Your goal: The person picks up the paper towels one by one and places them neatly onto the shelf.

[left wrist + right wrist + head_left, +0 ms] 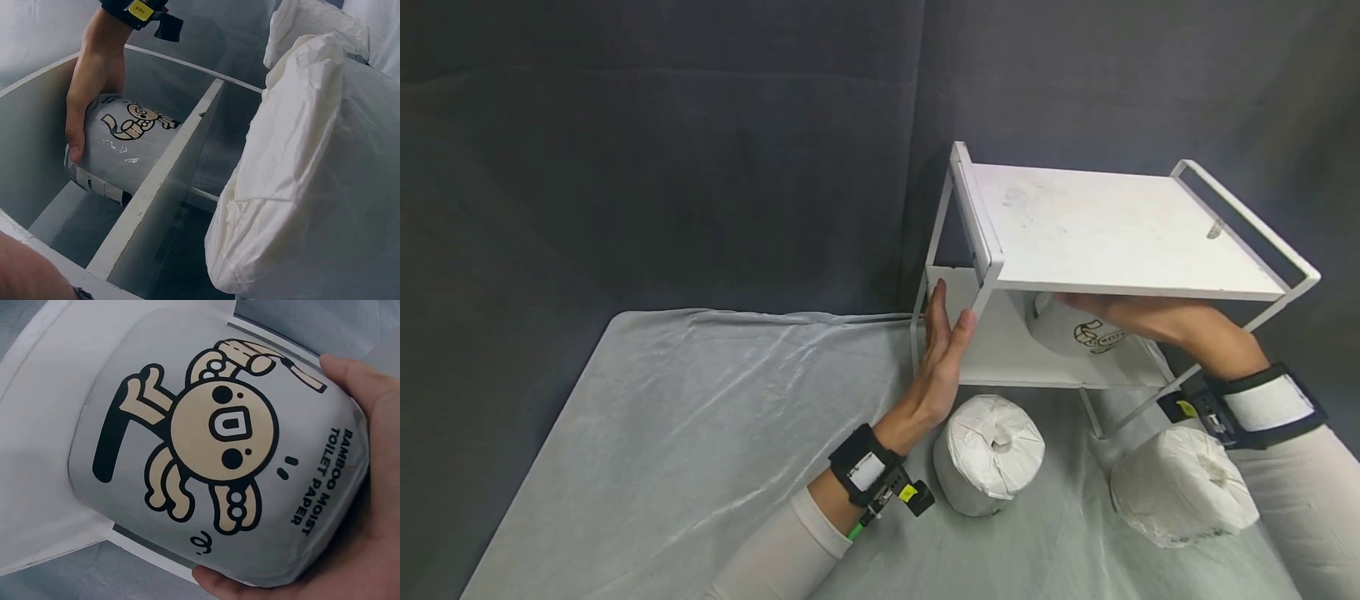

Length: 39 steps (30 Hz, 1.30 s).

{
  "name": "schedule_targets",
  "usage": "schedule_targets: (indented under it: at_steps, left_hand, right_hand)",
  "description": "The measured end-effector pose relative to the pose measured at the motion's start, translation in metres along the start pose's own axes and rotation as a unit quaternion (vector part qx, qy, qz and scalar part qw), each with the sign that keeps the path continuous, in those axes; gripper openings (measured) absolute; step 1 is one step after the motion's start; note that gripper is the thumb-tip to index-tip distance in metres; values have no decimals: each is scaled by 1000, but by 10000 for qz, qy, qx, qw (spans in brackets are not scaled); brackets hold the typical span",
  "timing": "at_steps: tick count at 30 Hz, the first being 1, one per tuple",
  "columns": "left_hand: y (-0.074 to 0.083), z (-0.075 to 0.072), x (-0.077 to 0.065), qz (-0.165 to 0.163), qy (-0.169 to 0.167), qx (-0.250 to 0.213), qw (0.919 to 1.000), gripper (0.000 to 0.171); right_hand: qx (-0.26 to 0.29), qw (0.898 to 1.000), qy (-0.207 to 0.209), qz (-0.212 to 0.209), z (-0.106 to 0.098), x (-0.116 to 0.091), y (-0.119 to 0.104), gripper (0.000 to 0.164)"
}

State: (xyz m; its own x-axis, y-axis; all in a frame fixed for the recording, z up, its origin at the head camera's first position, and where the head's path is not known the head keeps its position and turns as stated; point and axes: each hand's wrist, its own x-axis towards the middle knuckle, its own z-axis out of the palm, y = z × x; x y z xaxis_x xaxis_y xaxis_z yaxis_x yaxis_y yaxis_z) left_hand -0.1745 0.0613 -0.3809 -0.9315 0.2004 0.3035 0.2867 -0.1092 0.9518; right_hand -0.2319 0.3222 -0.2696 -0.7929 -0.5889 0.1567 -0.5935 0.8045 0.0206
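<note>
A white two-tier shelf rack point(1112, 229) stands on the right of the table. My left hand point(938, 367) touches its left side frame with straight fingers, the thumb along the front post. Beneath the top board, my right hand point(1195, 329) grips a wrapped toilet paper roll point(1067, 333) over the lower board. In the right wrist view, the thumb and fingers span one end of this roll point(219, 425). Its wrapper carries a cartoon figure and printed words; its other end meets the white board. The top board hides part of the right hand in the head view.
One wrapped roll point(988, 454) stands upright before the rack. Another roll point(1180, 492) leans tilted beside my right forearm. Grey cloth point(715, 417) covers the table, and a dark curtain point(662, 167) hangs behind it.
</note>
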Motion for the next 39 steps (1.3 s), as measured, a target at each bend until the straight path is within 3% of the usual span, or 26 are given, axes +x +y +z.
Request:
schedule_targets:
  at_steps: [5,11,16,21,24,32,36,39]
  left_hand:
    - [-1,0,1,52,65,21,10000,116]
    - [0,0,2,70,45,14,10000,114]
    - [1,0,2,95,13,9,10000,115]
    - [-1,0,2,105,41,-9,9999,113]
    - [-1,0,2,94,57,-34,9999,111]
    - [0,1,1,102,56,-37,9999,113]
    - [0,1,1,91,60,-56,9999,114]
    - [-2,1,1,91,68,-49,9999,115]
  right_hand:
    - [788,9961,136,362,0,-3,0,70]
    - [280,9953,875,-295,-3,-6,-3,83]
    - [618,9912,1155,-191,0,-14,-7,85]
    - [430,9940,990,183,0,-26,-11,91]
    - [384,9941,762,677,-1,-33,-14,95]
    - [165,9855,-71,1690,-6,-48,-23,95]
    - [42,9854,-89,1701,-7,-54,-25,95]
    - [-95,9889,100,1480,-7,-60,-26,103]
